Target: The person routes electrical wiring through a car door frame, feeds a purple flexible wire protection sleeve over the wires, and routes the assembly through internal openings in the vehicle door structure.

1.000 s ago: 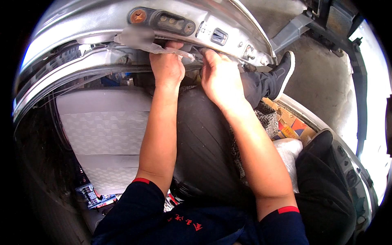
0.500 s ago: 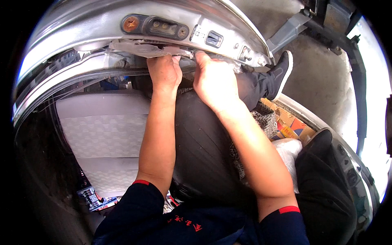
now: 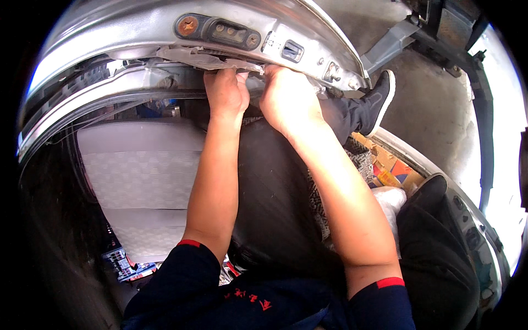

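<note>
Both hands reach up to the inner side of a silver vehicle door. A strip of translucent plastic sheet hangs loose along the door's inner edge. Just below the sheet's right part, my left hand is closed with its fingers curled up and the thumb beside them; what they grip is hidden. Close to its right, my right hand is pressed up against the door's edge, back of the hand towards me. Its fingertips are out of sight behind the edge, under a rectangular latch opening.
A grey patterned seat is at the left. My dark-trousered leg lies between my arms, with a dark shoe at the far right. A cardboard box and a whitish plastic bag sit right of my right arm. Grey metal framework stands beyond.
The view has shifted slightly, so the door appears a little further right. My right hand has moved up against the door edge, and its thumb tip no longer shows. My left hand stays under the sheet.
</note>
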Tool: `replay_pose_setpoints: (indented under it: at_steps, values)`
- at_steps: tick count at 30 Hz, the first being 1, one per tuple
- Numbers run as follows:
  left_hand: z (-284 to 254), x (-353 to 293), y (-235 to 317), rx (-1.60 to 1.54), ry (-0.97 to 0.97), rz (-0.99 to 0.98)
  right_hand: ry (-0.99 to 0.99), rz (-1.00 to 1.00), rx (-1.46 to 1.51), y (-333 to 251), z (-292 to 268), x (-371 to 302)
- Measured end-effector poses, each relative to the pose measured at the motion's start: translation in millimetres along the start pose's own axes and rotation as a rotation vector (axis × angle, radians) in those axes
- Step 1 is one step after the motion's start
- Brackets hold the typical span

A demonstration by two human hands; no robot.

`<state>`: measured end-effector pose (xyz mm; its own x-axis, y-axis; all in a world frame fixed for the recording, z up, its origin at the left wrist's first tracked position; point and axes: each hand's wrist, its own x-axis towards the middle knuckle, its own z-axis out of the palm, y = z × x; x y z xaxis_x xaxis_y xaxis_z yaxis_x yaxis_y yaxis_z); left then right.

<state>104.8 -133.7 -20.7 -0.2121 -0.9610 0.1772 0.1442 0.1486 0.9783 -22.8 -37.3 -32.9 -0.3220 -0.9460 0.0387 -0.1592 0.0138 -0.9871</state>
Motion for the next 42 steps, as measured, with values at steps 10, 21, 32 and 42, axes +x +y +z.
replay_pose_setpoints:
  at_steps: [10,21,32,42]
  values:
    - [4.7,-2.1,-4.1,-0.095,0.008,0.059,-0.089,0.136,0.044,-4.3,-0.3,1.9]
    - [19.4,-3.4,7.6,0.106,0.079,-0.003,-0.071,0.185,0.092,0.3,7.3,-2.0]
    - [15.7,-0.4,7.4,0.194,0.189,0.033,-0.073,0.156,0.099,1.6,1.2,-1.8]
    - [17.0,-1.8,6.1,0.15,0.17,0.069,-0.032,0.15,0.124,-0.8,0.8,-3.2]
